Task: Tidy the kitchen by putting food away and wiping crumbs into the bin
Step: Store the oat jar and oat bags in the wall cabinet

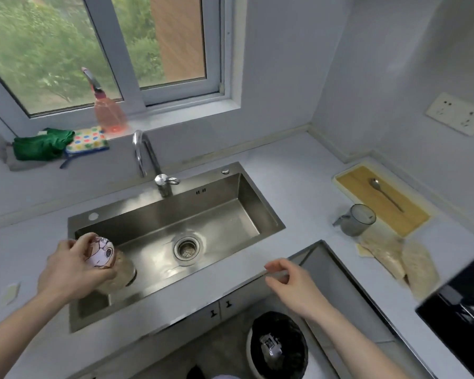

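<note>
My left hand (71, 268) grips a clear jar (112, 266) with a printed white lid, tilted over the left end of the steel sink (225, 212). My right hand (293, 285) hovers over the counter's front edge with fingers loosely curled and nothing in it. Below it on the floor stands a bin (278, 348) lined with a black bag, with a scrap of wrapper inside. A beige cloth (400, 258) lies crumpled on the counter at the right.
A tap (145, 157) rises behind the sink. A grey measuring cup (357, 218) and a wooden board (383, 198) with a spoon (386, 194) sit at the right. A spray bottle (107, 110), green cloth (41, 144) and spotted sponge (89, 139) are on the sill. A black hob (460, 305) fills the right corner.
</note>
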Motion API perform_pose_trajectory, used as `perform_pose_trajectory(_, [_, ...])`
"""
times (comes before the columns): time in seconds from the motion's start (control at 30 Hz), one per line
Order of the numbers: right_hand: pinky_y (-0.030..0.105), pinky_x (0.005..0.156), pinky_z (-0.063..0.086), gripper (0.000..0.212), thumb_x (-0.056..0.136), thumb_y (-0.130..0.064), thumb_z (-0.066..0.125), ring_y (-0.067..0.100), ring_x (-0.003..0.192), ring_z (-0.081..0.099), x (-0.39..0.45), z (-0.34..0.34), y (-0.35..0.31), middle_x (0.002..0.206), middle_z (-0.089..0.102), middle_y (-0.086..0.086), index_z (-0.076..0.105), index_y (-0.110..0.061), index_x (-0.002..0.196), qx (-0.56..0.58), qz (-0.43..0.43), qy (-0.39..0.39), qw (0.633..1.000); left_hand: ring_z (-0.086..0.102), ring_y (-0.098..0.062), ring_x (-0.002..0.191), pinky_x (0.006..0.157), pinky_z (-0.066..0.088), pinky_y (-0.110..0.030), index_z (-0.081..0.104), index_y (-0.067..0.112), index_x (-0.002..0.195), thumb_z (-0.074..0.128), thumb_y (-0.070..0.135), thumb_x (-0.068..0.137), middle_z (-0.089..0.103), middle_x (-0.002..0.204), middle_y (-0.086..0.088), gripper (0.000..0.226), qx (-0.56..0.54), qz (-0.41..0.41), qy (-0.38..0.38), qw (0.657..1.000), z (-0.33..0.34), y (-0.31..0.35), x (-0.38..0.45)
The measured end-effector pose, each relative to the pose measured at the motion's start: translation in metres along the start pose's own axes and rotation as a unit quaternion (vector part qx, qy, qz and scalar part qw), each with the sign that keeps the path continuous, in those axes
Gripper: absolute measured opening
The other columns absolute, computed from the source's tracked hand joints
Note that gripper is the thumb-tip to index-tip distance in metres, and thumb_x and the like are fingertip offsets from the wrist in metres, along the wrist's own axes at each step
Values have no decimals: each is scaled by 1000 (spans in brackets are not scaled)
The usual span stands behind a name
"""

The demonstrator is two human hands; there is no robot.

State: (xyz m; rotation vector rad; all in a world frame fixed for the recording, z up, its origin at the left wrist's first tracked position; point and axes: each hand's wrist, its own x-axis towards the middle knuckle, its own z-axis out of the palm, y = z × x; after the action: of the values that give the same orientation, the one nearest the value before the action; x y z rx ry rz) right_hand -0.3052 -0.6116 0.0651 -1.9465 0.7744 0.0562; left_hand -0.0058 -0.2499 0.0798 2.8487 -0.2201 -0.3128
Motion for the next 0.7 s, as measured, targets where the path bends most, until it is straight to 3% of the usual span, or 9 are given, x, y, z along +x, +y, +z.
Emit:
perform_pose_trajectory(0.2, [20,81,46,14,95,-28,66,-1,103,60,-8,-100,81,108,65,-21,66,-35,107,-10,60,97,993,52,-24,107,78,50,-40,50,43,138,86,62,54,48,121,4,94,-20,155,-1,988,39,166,-26])
perform_pose_trajectory(0.33, [25,69,48,11,95,-27,63,8,96,64,5,-152,128,105,63,-19,66,-32,105,-9,119,149,982,48,-20,105,75,47,-37,46,44,141,80,60,56,43,117,8,93,-13,228,-27,973,64,260,-40])
perform_pose_trajectory(0.53, [32,81,50,14,88,-32,64,18,96,64,54,-196,164,97,66,-11,64,-27,101,-20,189,226,956,45,-21,108,76,42,-33,40,46,139,74,58,58,40,121,10,88,25,314,-80,946,101,369,-48])
perform_pose_trajectory(0.7, [34,79,54,32,83,-46,55,24,94,65,100,-206,176,106,69,-3,60,-27,108,-66,256,240,934,48,-22,110,77,45,-31,40,46,137,67,60,56,44,122,10,86,51,365,-116,922,134,433,-30])
